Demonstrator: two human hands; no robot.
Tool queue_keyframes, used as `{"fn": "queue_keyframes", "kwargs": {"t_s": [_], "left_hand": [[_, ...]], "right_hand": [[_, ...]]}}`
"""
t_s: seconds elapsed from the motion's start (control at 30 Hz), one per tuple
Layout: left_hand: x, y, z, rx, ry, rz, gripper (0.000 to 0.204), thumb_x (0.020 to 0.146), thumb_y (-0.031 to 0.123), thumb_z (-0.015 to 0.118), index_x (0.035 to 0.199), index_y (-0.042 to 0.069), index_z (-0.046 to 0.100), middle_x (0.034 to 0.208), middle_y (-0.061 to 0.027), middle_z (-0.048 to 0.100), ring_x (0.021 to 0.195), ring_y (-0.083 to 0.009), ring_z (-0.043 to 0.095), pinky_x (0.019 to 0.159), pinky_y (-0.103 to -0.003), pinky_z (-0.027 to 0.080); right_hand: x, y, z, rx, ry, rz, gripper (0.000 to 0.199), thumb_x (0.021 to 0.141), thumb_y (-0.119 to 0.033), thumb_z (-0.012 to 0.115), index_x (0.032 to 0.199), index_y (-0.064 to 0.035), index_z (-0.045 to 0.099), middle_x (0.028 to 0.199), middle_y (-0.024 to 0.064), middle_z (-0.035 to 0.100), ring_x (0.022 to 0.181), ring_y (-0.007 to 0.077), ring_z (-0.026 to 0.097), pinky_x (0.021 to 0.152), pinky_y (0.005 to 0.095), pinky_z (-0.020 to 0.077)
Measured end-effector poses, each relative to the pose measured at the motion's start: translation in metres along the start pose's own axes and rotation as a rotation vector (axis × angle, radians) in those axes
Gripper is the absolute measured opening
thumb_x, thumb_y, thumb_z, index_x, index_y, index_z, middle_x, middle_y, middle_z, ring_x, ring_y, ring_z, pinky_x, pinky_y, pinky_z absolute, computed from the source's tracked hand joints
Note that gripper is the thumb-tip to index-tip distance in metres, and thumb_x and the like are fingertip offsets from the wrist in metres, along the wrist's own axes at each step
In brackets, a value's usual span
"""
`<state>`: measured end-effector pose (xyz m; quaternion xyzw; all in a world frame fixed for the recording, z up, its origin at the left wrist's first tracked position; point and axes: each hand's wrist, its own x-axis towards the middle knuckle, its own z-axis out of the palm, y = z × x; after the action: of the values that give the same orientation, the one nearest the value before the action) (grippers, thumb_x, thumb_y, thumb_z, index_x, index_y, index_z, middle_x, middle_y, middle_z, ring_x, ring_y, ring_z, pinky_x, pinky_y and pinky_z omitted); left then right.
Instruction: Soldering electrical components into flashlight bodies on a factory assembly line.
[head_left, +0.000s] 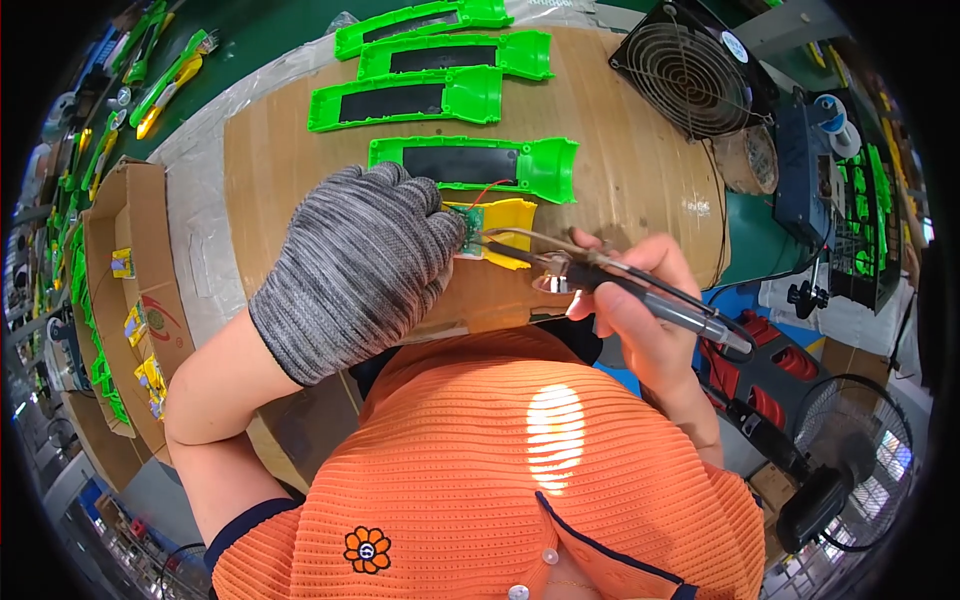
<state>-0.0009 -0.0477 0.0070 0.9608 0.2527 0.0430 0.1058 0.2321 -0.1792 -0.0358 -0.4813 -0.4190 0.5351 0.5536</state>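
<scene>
My left hand [360, 255], in a grey knitted glove, is closed on the left side of a yellow plastic housing [514, 216]. A small green circuit board [474, 228] lies at the housing's left end, partly hidden by my fingers. From the board a thin red wire [490, 189] runs up toward a green plastic shell [550, 170] with a black inset panel. Bare, my right hand [648, 295] grips a black soldering iron [685, 312] with a thin feed tube alongside. The iron's tip reaches the board; whether it touches cannot be told.
Several more green shells [405, 102] lie in a row farther back on the cardboard sheet [620, 150]. At right are a square black fan [690, 70], a blue-grey boxy unit [800, 165] and a round-caged fan [855, 440]. A cardboard box [150, 230] with yellow pieces stands left.
</scene>
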Motion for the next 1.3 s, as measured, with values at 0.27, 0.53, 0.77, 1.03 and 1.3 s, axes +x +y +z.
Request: {"fn": "queue_keyframes", "kwargs": {"t_s": [0.27, 0.53, 0.77, 1.03, 1.3], "left_hand": [[0.0, 0.0, -0.004, 0.027, -0.073, -0.001, 0.017, 0.083, 0.018, 0.062, 0.094, 0.007, 0.069, 0.089, -0.012, 0.063, 0.088, -0.03, 0.063, 0.076, -0.043, 0.05], [0.026, -0.04, 0.007, 0.337, 0.039, -0.014, 0.041, 0.081, 0.024, 0.069, 0.118, 0.007, 0.062, 0.114, -0.0128, 0.063, 0.103, -0.0294, 0.061, 0.086, -0.042, 0.048], [0.007, -0.029, -0.025, 0.259, -0.054, 0.059, 0.044, 0.077, 0.026, 0.072, 0.117, 0.01, 0.062, 0.117, -0.0113, 0.061, 0.11, -0.0292, 0.058, 0.093, -0.043, 0.045], [-0.038, -0.047, 0.027, -0.4, 0.149, 0.238, 0.053, 0.075, 0.011, 0.078, 0.123, 0.009, 0.056, 0.127, -0.022, 0.057, 0.108, -0.0397, 0.059, 0.089, -0.046, 0.05], [0.023, -0.16, -0.043, -0.119, 0.494, 0.042, 0.046, 0.074, -0.001, 0.07, 0.117, 0.008, 0.055, 0.118, -0.0163, 0.057, 0.112, -0.0359, 0.057, 0.095, -0.043, 0.047]], "right_hand": [[0.021, 0.012, -0.038, 0.132, 0.217, -0.157, 0.012, 0.094, -0.006, 0.057, 0.097, -0.0022, 0.046, 0.074, 0.011, 0.06, 0.064, 0.0168, 0.058, 0.081, 0.0376, 0.0527], [0.026, 0.019, -0.04, 0.325, 0.284, -0.255, 0.009, 0.094, -0.005, 0.054, 0.098, -0.0037, 0.046, 0.065, 0.0034, 0.046, 0.063, 0.0166, 0.053, 0.091, 0.0424, 0.0494], [0.023, 0.023, -0.045, 0.383, 0.322, -0.266, 0.011, 0.095, -0.004, 0.055, 0.097, -0.0061, 0.044, 0.063, 0.0018, 0.042, 0.061, 0.0157, 0.05, 0.089, 0.0428, 0.0489], [0.025, 0.021, -0.047, 0.41, 0.319, -0.254, 0.012, 0.094, -0.003, 0.054, 0.097, -0.0075, 0.043, 0.061, 0.0009, 0.041, 0.058, 0.0153, 0.049, 0.086, 0.0412, 0.0486], [0.022, 0.021, -0.046, 0.436, 0.388, -0.217, 0.013, 0.094, -0.005, 0.055, 0.096, -0.007, 0.043, 0.062, 0.0005, 0.041, 0.059, 0.0143, 0.049, 0.087, 0.0401, 0.0484]]}}
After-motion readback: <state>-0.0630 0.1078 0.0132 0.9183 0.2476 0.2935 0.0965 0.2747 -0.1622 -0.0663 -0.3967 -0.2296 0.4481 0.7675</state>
